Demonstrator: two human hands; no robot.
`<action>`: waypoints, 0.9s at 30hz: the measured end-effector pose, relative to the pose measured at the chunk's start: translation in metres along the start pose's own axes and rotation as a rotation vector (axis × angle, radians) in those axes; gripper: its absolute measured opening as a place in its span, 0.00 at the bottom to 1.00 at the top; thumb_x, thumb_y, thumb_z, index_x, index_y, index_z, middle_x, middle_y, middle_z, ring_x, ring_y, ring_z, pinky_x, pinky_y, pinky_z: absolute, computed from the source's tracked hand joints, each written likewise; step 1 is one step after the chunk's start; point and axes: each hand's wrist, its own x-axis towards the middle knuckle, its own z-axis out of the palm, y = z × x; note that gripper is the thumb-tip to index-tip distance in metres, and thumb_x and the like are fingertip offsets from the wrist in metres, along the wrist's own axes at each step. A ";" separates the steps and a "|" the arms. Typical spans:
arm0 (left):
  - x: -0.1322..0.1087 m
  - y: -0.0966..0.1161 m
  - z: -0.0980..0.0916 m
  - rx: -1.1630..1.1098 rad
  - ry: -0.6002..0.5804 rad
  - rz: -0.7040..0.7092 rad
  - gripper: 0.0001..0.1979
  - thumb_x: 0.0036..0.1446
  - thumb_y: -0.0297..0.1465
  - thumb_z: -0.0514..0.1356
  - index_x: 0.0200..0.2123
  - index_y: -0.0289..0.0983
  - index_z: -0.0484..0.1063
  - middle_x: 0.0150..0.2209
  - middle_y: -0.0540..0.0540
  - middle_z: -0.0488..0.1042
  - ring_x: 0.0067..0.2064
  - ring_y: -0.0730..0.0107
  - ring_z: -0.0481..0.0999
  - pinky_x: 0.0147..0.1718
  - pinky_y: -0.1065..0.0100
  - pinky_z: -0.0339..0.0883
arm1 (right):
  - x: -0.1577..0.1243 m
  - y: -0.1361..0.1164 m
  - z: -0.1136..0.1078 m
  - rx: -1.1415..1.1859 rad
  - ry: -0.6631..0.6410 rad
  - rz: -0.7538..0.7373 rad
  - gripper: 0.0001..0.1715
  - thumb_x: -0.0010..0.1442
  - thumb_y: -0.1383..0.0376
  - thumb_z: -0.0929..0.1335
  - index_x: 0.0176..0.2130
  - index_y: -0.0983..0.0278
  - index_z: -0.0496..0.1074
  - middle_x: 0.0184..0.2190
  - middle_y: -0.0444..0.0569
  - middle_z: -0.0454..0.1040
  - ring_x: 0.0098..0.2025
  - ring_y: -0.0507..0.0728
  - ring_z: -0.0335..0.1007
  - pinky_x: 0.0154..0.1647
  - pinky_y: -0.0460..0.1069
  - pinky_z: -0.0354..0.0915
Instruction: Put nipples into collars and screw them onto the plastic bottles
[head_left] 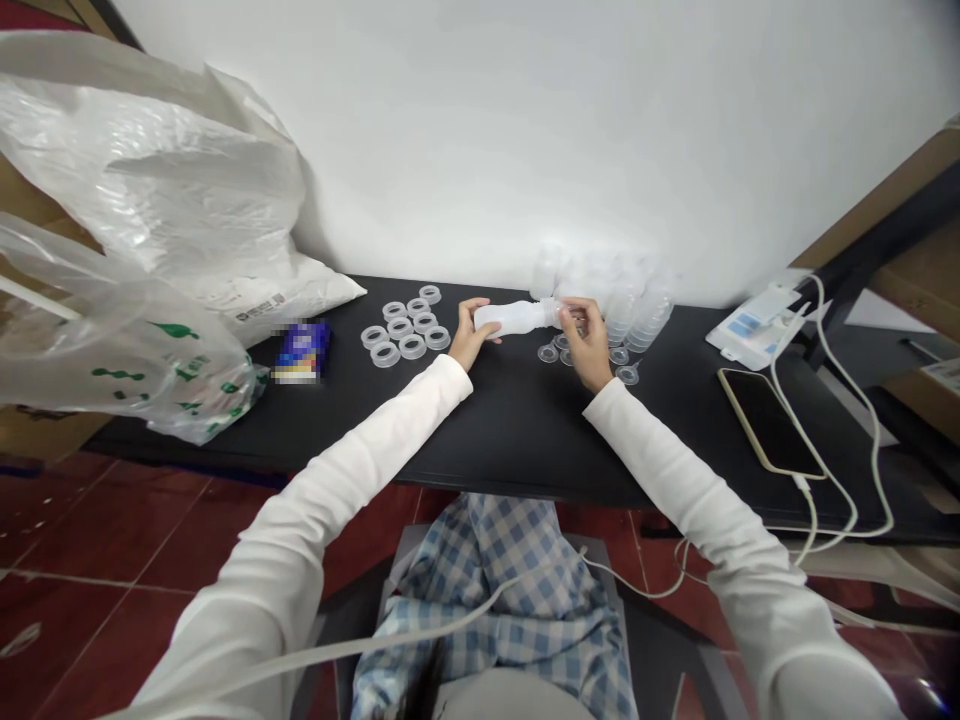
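Note:
A white translucent plastic bottle (pixel 511 319) lies sideways above the black table, held between both hands. My left hand (pixel 471 335) wraps round its base end. At the neck end, the fingers of my right hand (pixel 589 340) close on a clear ring-like cap (pixel 553 312); whether it is seated on the neck I cannot tell. Behind and beside my right hand stand several clear bottles (pixel 637 305) in a group. Small clear discs with tabs (pixel 628 374) lie under and around that hand, partly hidden by it. Left of my left hand, several translucent rings (pixel 412 346) are laid out in loose rows.
A blue packet (pixel 304 350) lies at the left beside large white plastic bags (pixel 187 200) and a green-printed bag (pixel 172 360). On the right are a phone (pixel 769 422), white cables (pixel 874 440) and a white-and-blue case (pixel 754 325). A white wall (pixel 525 130) rises behind the table (pixel 517 430).

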 end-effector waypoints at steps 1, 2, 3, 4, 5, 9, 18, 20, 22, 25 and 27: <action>-0.003 0.002 -0.002 -0.023 0.006 0.007 0.26 0.47 0.36 0.66 0.49 0.45 0.61 0.48 0.46 0.67 0.48 0.63 0.74 0.32 0.69 0.74 | -0.001 -0.002 0.001 0.012 -0.035 -0.005 0.24 0.65 0.43 0.67 0.48 0.59 0.71 0.46 0.50 0.76 0.45 0.57 0.73 0.47 0.55 0.73; -0.004 0.004 -0.002 -0.039 0.014 0.015 0.26 0.47 0.37 0.66 0.48 0.44 0.61 0.47 0.46 0.67 0.46 0.65 0.75 0.29 0.71 0.73 | -0.002 -0.003 0.001 0.018 -0.060 -0.012 0.24 0.65 0.44 0.67 0.48 0.58 0.71 0.46 0.50 0.76 0.45 0.57 0.74 0.47 0.55 0.73; -0.004 0.007 -0.002 -0.050 0.021 0.019 0.26 0.47 0.38 0.66 0.47 0.44 0.61 0.46 0.47 0.68 0.43 0.66 0.75 0.28 0.72 0.71 | -0.003 -0.004 0.002 0.021 -0.076 -0.022 0.23 0.65 0.44 0.68 0.48 0.58 0.72 0.47 0.50 0.76 0.45 0.57 0.74 0.47 0.55 0.74; -0.004 0.009 -0.002 -0.057 0.027 0.011 0.25 0.48 0.40 0.67 0.47 0.44 0.61 0.44 0.47 0.68 0.40 0.68 0.75 0.26 0.72 0.70 | -0.004 -0.006 0.003 0.023 -0.085 -0.031 0.23 0.65 0.45 0.68 0.48 0.58 0.72 0.47 0.50 0.76 0.45 0.57 0.74 0.47 0.55 0.74; -0.003 0.011 -0.001 -0.062 0.032 -0.012 0.25 0.49 0.42 0.67 0.46 0.43 0.62 0.41 0.48 0.69 0.36 0.70 0.75 0.24 0.72 0.68 | -0.005 -0.006 0.003 0.024 -0.093 -0.041 0.22 0.65 0.45 0.68 0.48 0.58 0.73 0.47 0.50 0.76 0.45 0.57 0.74 0.47 0.55 0.74; -0.002 0.016 0.001 -0.075 0.084 -0.176 0.25 0.52 0.51 0.66 0.40 0.40 0.63 0.30 0.52 0.69 0.23 0.77 0.69 0.19 0.74 0.61 | -0.008 -0.007 0.005 0.043 -0.137 -0.069 0.21 0.64 0.46 0.69 0.47 0.58 0.73 0.46 0.50 0.76 0.47 0.58 0.76 0.48 0.56 0.76; -0.002 0.014 0.000 -0.059 0.126 -0.195 0.30 0.50 0.60 0.65 0.34 0.41 0.61 0.20 0.56 0.64 0.17 0.79 0.60 0.14 0.73 0.49 | -0.007 -0.010 -0.002 -0.121 -0.214 -0.263 0.13 0.68 0.54 0.67 0.48 0.57 0.72 0.47 0.52 0.77 0.51 0.60 0.76 0.54 0.59 0.75; -0.002 0.013 0.000 -0.025 0.124 -0.192 0.30 0.50 0.61 0.65 0.33 0.41 0.60 0.20 0.57 0.62 0.16 0.80 0.59 0.14 0.73 0.46 | -0.005 -0.010 -0.005 -0.191 -0.261 -0.324 0.11 0.69 0.56 0.65 0.48 0.57 0.72 0.48 0.53 0.77 0.53 0.61 0.75 0.57 0.61 0.74; -0.003 0.014 -0.001 0.012 0.116 -0.194 0.31 0.48 0.62 0.65 0.32 0.42 0.60 0.20 0.57 0.61 0.16 0.80 0.58 0.14 0.73 0.43 | -0.004 -0.009 -0.008 -0.218 -0.289 -0.357 0.10 0.70 0.57 0.64 0.47 0.56 0.72 0.49 0.54 0.78 0.56 0.63 0.75 0.61 0.63 0.71; -0.005 0.017 -0.001 0.069 0.123 -0.199 0.33 0.46 0.63 0.66 0.30 0.41 0.60 0.20 0.57 0.59 0.16 0.81 0.57 0.15 0.72 0.41 | -0.002 -0.006 -0.011 -0.240 -0.301 -0.381 0.11 0.72 0.59 0.62 0.45 0.56 0.73 0.51 0.54 0.78 0.56 0.62 0.75 0.61 0.64 0.71; -0.005 0.016 -0.002 0.098 0.124 -0.189 0.33 0.46 0.64 0.66 0.30 0.41 0.60 0.19 0.57 0.58 0.16 0.81 0.57 0.15 0.72 0.42 | -0.002 -0.004 -0.012 -0.274 -0.312 -0.401 0.13 0.72 0.60 0.60 0.44 0.56 0.73 0.52 0.54 0.78 0.56 0.62 0.76 0.59 0.64 0.72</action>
